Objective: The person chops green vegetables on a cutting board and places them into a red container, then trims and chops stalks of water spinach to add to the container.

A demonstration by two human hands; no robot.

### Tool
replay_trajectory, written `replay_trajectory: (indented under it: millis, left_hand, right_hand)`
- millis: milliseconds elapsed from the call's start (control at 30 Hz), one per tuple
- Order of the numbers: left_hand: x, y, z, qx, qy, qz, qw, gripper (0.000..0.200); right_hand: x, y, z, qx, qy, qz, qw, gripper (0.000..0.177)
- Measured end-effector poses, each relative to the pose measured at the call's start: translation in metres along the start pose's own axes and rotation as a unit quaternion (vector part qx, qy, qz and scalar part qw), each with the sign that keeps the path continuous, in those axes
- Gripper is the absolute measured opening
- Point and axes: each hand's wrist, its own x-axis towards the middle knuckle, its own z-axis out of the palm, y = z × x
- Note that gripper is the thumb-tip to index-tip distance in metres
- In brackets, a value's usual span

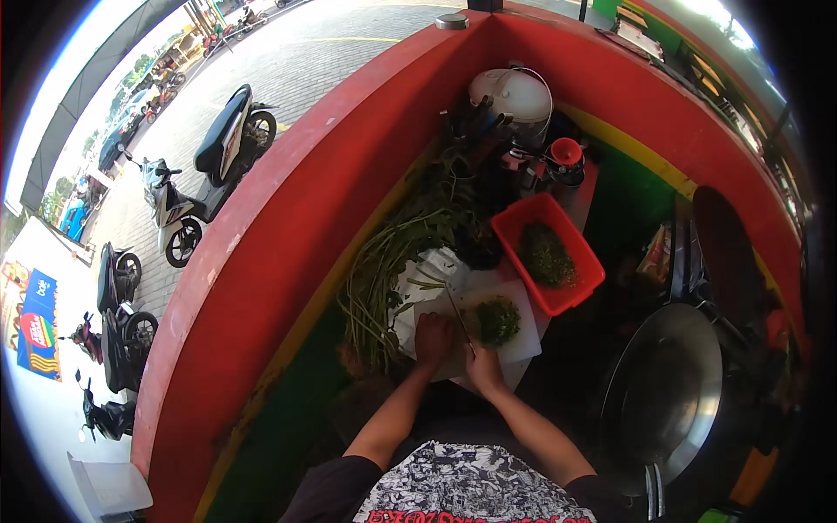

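On the white cutting board (pixel 521 336), my right hand (pixel 482 364) is closed round the handle of a knife (pixel 458 315), whose blade points up and to the left. A heap of chopped greens (pixel 498 322) lies just right of the blade. My left hand (pixel 433 338) rests on the board left of the knife, its fingers curled; what they hold, if anything, is hidden. A few green stalks (pixel 424 281) lie above it. Long leafy stems (pixel 370 301) spread along the left side. Beyond the board, a red basin (pixel 586 292) holds more chopped greens (pixel 546 254).
A large wok (pixel 670 392) stands at the right. Behind the basin are a lidded white pot (pixel 513 94) and a red funnel-like cup (pixel 566 152). A red low wall (pixel 288 192) curves round the work spot, with parked motorbikes (pixel 228 139) outside.
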Motion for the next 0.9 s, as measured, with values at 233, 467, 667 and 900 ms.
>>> replay_trajectory:
  millis: [233, 467, 667, 900]
  left_hand:
    - [-0.002, 0.009, 0.004, 0.055, 0.016, 0.014, 0.998, 0.015]
    - [-0.004, 0.012, 0.001, 0.107, -0.009, 0.007, 0.994, 0.016]
    - [-0.011, 0.003, 0.012, 0.023, 0.048, -0.025, 0.998, 0.016]
    - [-0.007, 0.001, 0.016, 0.089, 0.023, -0.009, 0.996, 0.019]
  right_hand:
    - [-0.017, -0.022, -0.022, 0.01, -0.032, 0.018, 0.999, 0.032]
    - [-0.017, -0.012, -0.013, 0.01, -0.015, 0.01, 1.0, 0.029]
    - [-0.009, -0.019, -0.017, -0.013, -0.058, 0.048, 0.997, 0.031]
    - [0.007, -0.006, 0.002, -0.04, -0.023, -0.004, 0.999, 0.018]
